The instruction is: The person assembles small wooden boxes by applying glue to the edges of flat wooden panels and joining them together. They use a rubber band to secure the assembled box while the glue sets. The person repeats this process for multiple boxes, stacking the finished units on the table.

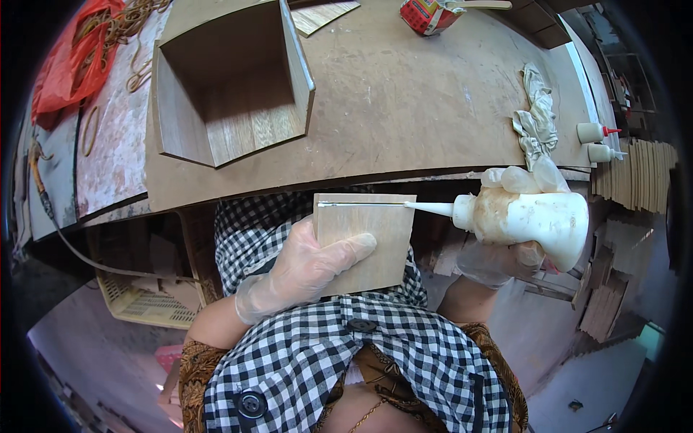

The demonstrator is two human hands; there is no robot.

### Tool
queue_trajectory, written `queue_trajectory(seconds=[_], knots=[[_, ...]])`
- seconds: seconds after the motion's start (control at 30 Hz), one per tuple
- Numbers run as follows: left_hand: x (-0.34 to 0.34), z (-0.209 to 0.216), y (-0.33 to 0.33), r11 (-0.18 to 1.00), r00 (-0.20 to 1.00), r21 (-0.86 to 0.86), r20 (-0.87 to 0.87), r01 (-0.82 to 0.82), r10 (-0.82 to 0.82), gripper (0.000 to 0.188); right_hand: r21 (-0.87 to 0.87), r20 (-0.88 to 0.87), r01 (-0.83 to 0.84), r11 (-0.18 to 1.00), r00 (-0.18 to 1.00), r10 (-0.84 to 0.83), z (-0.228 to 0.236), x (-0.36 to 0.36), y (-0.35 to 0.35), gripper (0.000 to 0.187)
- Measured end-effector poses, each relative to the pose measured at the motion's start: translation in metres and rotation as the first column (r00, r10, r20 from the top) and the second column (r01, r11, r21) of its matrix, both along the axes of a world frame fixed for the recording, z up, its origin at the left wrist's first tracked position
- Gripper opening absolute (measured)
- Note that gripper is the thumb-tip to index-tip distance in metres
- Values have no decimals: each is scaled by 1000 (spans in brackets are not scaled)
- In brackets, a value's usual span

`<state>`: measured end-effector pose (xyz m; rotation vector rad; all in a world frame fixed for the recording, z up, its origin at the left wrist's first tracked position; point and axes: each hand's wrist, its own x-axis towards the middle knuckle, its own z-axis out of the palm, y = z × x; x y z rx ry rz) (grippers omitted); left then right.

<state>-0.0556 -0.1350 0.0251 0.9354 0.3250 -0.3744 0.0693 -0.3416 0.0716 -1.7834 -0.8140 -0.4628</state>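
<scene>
In my gloved left hand (312,261) is a small square wooden board (386,245), held over my lap with the thumb lying across its face. A groove with a white line of glue in it runs along the board's far edge. My right hand (509,252), also in a clear glove, is wrapped round a white glue bottle (538,222) tipped on its side. The bottle's long nozzle touches the right end of the groove. Beyond the board, an open wooden box (245,123) rests on the workbench (404,94).
A red bag (68,72) and brown cords lie at the far left. At the right are a crumpled white glove (536,115), two small bottles (590,133) and stacked wooden strips (639,175). A red packet (431,16) sits at the back. Below the bench stands a yellow crate (148,299).
</scene>
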Motion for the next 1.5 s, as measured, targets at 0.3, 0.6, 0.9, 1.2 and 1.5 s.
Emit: queue_trajectory(seconds=[0.3, 0.6, 0.9, 1.2, 1.5], knots=[[-1, 10, 5, 997, 997, 18, -27, -74, 74, 37, 554, -338, -10, 833, 911, 235, -10, 0, -11, 68], [-6, 22, 12, 990, 993, 70, 25, -118, 117, 36, 998, -64, 30, 56, 539, 840, -53, 52, -36, 44], [-4, 36, 15, 964, 972, 138, 94, -225, 213, 32, 894, -73, 423, -148, 463, 884, -57, 163, 11, 36], [-6, 62, 32, 898, 913, 197, 204, -393, 354, 33, 914, 12, 358, -192, 449, 894, -80, 222, 16, 43], [0, 86, 42, 850, 854, 143, 216, -507, 474, 36, 938, -89, 343, -55, 392, 916, -96, 216, 7, 44]])
